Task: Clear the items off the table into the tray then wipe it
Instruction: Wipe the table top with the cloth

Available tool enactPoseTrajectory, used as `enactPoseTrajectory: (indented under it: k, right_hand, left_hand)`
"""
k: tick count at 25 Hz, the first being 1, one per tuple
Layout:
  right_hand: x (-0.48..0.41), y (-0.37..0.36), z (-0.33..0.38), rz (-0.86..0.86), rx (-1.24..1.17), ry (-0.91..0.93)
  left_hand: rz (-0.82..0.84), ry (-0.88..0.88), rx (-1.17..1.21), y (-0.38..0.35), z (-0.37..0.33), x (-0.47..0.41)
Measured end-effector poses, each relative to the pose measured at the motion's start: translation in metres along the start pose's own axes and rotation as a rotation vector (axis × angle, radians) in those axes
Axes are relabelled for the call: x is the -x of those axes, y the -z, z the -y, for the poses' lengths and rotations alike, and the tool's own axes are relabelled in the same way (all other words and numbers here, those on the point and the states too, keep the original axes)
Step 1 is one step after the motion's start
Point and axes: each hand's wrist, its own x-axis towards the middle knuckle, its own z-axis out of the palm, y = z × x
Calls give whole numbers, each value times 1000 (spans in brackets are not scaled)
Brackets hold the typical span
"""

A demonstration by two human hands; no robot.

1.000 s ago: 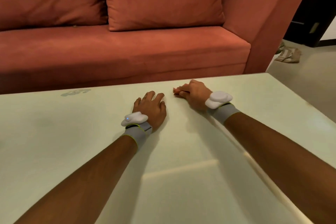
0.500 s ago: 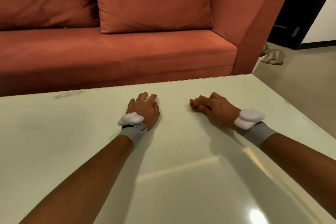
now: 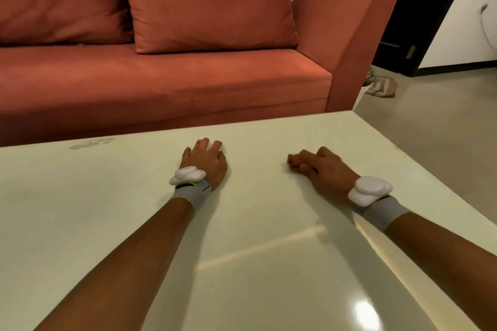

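Observation:
A pale glossy table [image 3: 107,223] fills the lower part of the view. My left hand [image 3: 205,162] lies palm down on it near the middle, fingers spread flat. To its right, my right hand [image 3: 321,169] rests on the table too, its fingers pointing left and lying loosely together, holding nothing. Each wrist carries a grey band with a white device. No tray, cloth or loose item is in view.
A red sofa [image 3: 161,80] with cushions stands just beyond the table's far edge. A faint grey mark [image 3: 91,143] sits on the table near that edge. Beige floor, a pair of sandals [image 3: 382,86] and a dark door lie to the right.
My right hand has slid to the right, away from my left hand. The view has shifted a little rightward. My left hand stays flat on the table.

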Motion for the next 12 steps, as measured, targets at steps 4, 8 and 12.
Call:
enactPoseTrajectory:
  k: [4, 8, 12]
  right_hand:
    - [-45, -12, 0, -59, 54, -470]
    - [-23, -41, 89, -10, -143, -97]
    - [33, -2, 51, 13, -235, 56]
  left_hand:
    - [-23, -9, -12, -1, 0, -1]
    - [-2, 4, 7, 1, 1, 0]
    - [46, -4, -5, 2, 1, 0]
